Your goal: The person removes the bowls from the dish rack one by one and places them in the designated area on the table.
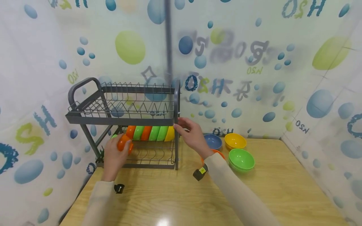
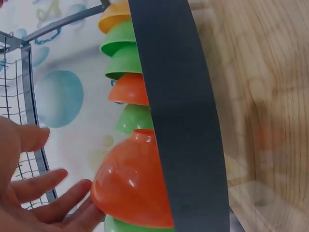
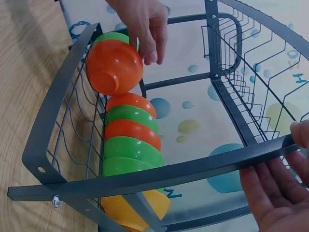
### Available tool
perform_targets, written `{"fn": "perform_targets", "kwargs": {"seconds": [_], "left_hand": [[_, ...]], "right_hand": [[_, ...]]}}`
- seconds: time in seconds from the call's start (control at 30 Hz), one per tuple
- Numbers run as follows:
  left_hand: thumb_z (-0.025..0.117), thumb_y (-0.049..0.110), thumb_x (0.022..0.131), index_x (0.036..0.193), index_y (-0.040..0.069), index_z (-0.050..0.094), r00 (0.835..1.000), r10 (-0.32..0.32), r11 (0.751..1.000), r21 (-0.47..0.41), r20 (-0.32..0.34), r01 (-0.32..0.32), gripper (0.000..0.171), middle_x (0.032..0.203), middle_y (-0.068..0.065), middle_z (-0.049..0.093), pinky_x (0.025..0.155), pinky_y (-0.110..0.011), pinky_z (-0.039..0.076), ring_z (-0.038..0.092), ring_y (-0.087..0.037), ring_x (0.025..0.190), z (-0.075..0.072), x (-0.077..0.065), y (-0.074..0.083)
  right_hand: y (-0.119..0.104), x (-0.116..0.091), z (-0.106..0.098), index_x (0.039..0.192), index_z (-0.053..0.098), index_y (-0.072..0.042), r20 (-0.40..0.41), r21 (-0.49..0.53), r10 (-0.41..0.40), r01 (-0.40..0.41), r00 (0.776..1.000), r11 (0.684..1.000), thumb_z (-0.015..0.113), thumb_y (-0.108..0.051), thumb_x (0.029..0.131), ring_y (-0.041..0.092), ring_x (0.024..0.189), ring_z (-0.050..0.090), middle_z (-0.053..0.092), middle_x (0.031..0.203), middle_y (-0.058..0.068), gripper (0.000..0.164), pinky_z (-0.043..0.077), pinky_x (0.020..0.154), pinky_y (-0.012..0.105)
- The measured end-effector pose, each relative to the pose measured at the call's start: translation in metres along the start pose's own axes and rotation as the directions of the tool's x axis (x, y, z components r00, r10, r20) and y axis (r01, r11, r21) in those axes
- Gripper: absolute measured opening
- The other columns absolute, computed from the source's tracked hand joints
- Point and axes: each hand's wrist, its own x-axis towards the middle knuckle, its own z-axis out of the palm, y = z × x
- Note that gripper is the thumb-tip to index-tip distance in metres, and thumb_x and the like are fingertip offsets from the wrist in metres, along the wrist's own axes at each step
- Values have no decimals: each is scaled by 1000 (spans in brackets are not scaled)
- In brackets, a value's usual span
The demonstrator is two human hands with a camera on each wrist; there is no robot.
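Note:
On the left stands a two-tier grey dish rack (image 1: 121, 121). My right hand (image 1: 193, 133) grips its right-hand upright, thumb on one side of the bar and fingers (image 3: 270, 188) on the other. At the left end of the lower tier, my left hand (image 1: 115, 155) is beside an orange bowl (image 2: 133, 181), its fingertips right at the rim. The thumb (image 2: 34, 137) stands apart from that bowl. A green bowl (image 3: 113, 36) shows partly behind the orange one. Further along, a row of orange, green and yellow bowls (image 1: 154, 133) stands on edge.
Right of the rack, on the wooden table (image 1: 271, 188), are a blue bowl (image 1: 213, 142), a yellow bowl (image 1: 235, 141) and stacked green bowls (image 1: 241, 159). An orange bowl (image 1: 219, 153) is partly hidden by my right forearm. A patterned curtain (image 1: 240, 62) hangs behind.

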Motion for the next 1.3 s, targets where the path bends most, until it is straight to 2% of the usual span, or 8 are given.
{"fn": "perform_targets", "kwargs": {"seconds": [0.17,0.37,0.57,0.67,0.8,0.87,1.1,1.3], "left_hand": [[60,23,104,141,-5,56,995,-92,995,22,-35,93,47,135,-32,59,101,-64,49,58,-49,120,-4,2,-3],[58,15,104,131,-12,62,987,-150,988,32,-55,152,38,122,-34,65,92,-60,55,64,-47,106,-6,2,-7],[56,17,107,130,-11,63,973,-230,971,65,0,229,37,117,-32,69,81,-52,61,66,-40,93,-8,3,-6],[57,15,106,126,-11,66,974,-226,971,74,4,226,34,113,-31,71,71,-43,60,65,-36,86,-8,4,-7],[58,9,104,119,-11,70,980,-198,978,67,-24,199,28,109,-29,73,58,-28,50,65,-34,78,-7,5,-11],[57,6,103,117,-11,70,979,-202,978,54,-35,204,26,109,-29,74,56,-25,47,65,-34,76,-6,6,-13],[59,10,103,118,-10,71,969,-242,969,30,-57,244,27,110,-28,74,61,-33,53,67,-37,84,0,7,-16],[55,12,104,119,-8,71,961,-271,962,-2,-61,271,30,112,-28,73,67,-33,51,65,-39,91,-1,6,-11]], "right_hand": [[1,3,2,139,62,-13,-13,-46,-36,36,999,998,65,-34,102,22,117,67,73,121,5,43,55,105,44],[2,2,5,127,69,-16,-32,-84,-82,79,996,993,63,-34,102,20,108,70,76,110,2,32,58,99,43],[3,0,7,123,70,-15,-39,-102,-130,125,991,987,63,-34,103,18,101,70,76,106,3,29,60,95,40],[4,0,7,122,71,-15,-47,-98,-140,135,989,986,63,-33,103,17,99,70,76,105,3,28,60,94,38],[4,0,7,121,71,-15,-53,-91,-145,140,988,986,63,-33,103,17,98,70,76,104,3,27,61,93,38],[5,0,8,120,71,-16,-51,-91,-144,139,988,986,62,-34,103,16,97,69,75,103,3,27,61,92,36],[6,-1,9,120,71,-16,-60,-97,-156,150,986,984,61,-34,104,16,96,69,75,103,3,27,61,91,35],[7,-1,9,120,71,-14,-65,-106,-171,163,983,981,61,-32,104,16,98,70,76,104,3,26,61,92,35]]}}
